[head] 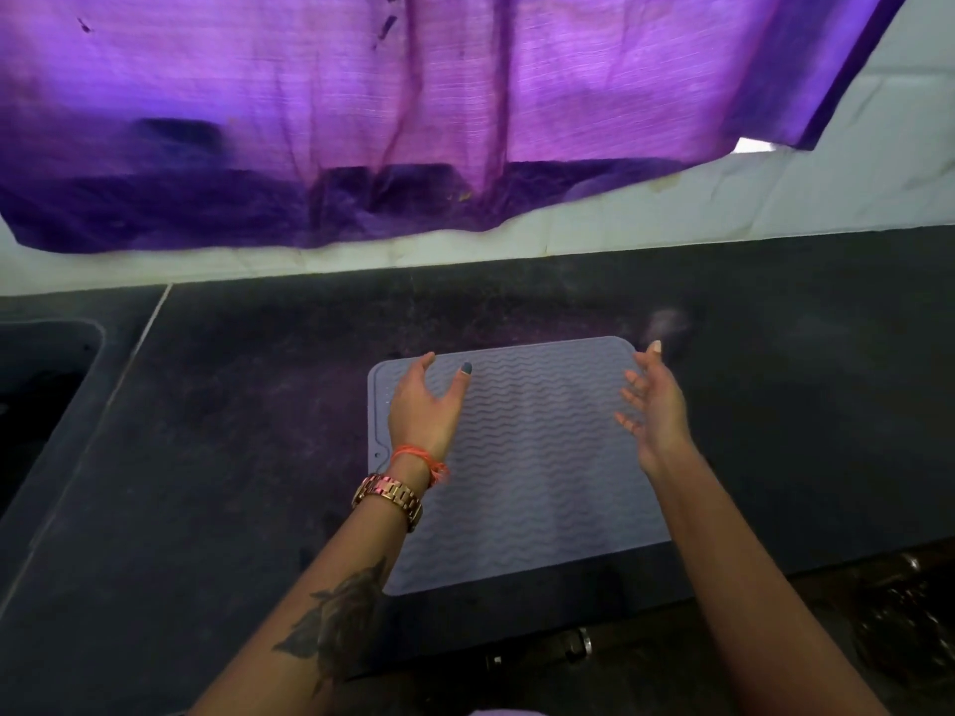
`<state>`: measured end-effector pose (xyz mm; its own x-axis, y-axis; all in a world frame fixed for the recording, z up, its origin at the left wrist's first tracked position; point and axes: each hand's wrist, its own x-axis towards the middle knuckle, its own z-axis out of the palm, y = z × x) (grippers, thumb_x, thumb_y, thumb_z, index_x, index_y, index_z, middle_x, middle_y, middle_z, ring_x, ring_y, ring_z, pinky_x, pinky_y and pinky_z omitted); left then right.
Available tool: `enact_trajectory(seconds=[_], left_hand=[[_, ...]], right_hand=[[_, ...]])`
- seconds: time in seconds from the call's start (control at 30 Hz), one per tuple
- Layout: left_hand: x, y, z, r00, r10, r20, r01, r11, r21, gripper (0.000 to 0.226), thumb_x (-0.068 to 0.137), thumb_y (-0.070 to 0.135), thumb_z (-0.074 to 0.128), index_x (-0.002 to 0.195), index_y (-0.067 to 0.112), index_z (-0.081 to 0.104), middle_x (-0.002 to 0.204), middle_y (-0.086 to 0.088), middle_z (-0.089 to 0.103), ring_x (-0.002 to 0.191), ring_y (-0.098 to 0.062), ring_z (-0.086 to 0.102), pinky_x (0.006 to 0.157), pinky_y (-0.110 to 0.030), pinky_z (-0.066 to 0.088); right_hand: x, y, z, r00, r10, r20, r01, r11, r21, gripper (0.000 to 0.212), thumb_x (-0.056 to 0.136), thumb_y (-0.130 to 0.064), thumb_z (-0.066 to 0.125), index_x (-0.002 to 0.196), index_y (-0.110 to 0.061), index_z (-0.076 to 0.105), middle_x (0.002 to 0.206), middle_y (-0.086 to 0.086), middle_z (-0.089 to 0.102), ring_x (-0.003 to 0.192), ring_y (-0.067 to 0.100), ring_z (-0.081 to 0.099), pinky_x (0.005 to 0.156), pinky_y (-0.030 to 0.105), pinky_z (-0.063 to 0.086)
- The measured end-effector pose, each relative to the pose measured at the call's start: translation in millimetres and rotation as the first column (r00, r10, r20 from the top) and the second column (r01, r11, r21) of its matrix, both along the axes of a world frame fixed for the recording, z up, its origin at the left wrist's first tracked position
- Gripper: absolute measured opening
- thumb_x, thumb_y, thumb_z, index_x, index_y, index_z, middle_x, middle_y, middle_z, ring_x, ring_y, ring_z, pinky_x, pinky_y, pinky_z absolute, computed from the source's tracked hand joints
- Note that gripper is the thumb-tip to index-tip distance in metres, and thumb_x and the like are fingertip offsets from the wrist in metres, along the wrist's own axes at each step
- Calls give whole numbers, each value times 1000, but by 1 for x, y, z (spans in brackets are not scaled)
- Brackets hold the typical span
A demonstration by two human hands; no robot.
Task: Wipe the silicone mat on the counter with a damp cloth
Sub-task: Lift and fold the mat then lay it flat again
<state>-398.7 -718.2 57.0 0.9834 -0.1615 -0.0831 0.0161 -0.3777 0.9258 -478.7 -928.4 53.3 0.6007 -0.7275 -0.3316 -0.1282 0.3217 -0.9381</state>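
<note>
A grey-blue silicone mat (532, 457) with a wavy ribbed surface lies flat on the dark counter (232, 405), reaching close to the front edge. My left hand (426, 405) hovers over the mat's far left part, fingers spread and relaxed, holding nothing. My right hand (653, 405) hovers at the mat's far right edge, palm turned inward, fingers loosely spread, also holding nothing. No cloth is in view.
A purple curtain (413, 121) hangs over the white tiled wall (775, 188) behind the counter. A dark sink basin (36, 400) is set into the counter at the far left. Dark metal items (899, 612) lie below the counter's front edge at the right.
</note>
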Motion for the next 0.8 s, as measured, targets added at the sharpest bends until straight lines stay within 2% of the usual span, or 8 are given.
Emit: enact_trajectory(seconds=[0.13, 0.2, 0.27, 0.37, 0.43, 0.6, 0.7, 0.8], left_hand=[[6, 14, -12, 995, 92, 40, -98, 978, 181, 56, 88, 43, 56, 137, 18, 42, 143, -7, 43, 130, -29, 40, 104, -43, 37], [9, 27, -21, 988, 150, 33, -152, 925, 347, 57, 88, 40, 56, 138, 18, 40, 145, -10, 40, 132, -35, 35, 106, -49, 34], [11, 40, -30, 980, 198, -26, -163, 869, 467, 59, 87, 35, 57, 139, 18, 37, 145, -14, 37, 131, -39, 32, 104, -49, 32], [11, 53, -41, 969, 229, -97, -143, 832, 537, 64, 85, 29, 59, 142, 14, 32, 142, -20, 37, 128, -41, 32, 103, -46, 32], [12, 56, -45, 971, 223, -90, -144, 839, 524, 63, 85, 25, 60, 140, 10, 34, 138, -22, 41, 126, -42, 37, 101, -45, 35], [18, 57, -45, 978, 177, -106, -103, 865, 491, 45, 84, 17, 61, 127, 8, 51, 126, -19, 55, 114, -38, 52, 94, -41, 43], [18, 59, -47, 979, 166, -117, -88, 867, 491, 41, 83, 13, 60, 123, 9, 55, 124, -19, 56, 110, -36, 55, 93, -40, 44], [17, 62, -49, 977, 179, -116, -105, 875, 472, 39, 82, 11, 61, 121, 11, 54, 123, -18, 55, 109, -35, 55, 92, -40, 43]], right_hand=[[-1, -32, -12, 994, -66, -81, 62, 997, -52, 44, 87, -51, 52, 119, -21, 56, 122, 4, 60, 111, 21, 57, 88, 37, 48], [-6, -47, -20, 967, -137, -214, 86, 969, -233, 46, 84, -45, 60, 122, -20, 55, 124, 6, 59, 109, 22, 57, 89, 31, 45], [-13, -61, -29, 868, -174, -464, -69, 885, -461, 53, 84, -42, 61, 130, -18, 49, 133, 12, 52, 118, 30, 51, 97, 37, 42], [-20, -66, -40, 648, -191, -738, -384, 755, -532, 58, 86, -40, 59, 136, -15, 43, 137, 19, 45, 125, 39, 40, 101, 48, 37], [-19, -64, -42, 615, -184, -767, -440, 728, -527, 58, 87, -37, 60, 136, -12, 42, 136, 20, 43, 124, 40, 40, 101, 49, 37], [-12, -68, -31, 604, -129, -786, -426, 782, -456, 49, 86, -30, 63, 126, -6, 51, 127, 22, 54, 114, 40, 52, 89, 42, 45], [-8, -67, -23, 582, -117, -805, -490, 739, -462, 28, 87, -23, 61, 110, -8, 64, 116, 20, 62, 105, 37, 59, 82, 35, 46], [-2, -61, -14, 558, -123, -821, -542, 695, -473, 24, 85, -20, 59, 106, -11, 67, 114, 20, 62, 104, 37, 60, 83, 35, 48]])
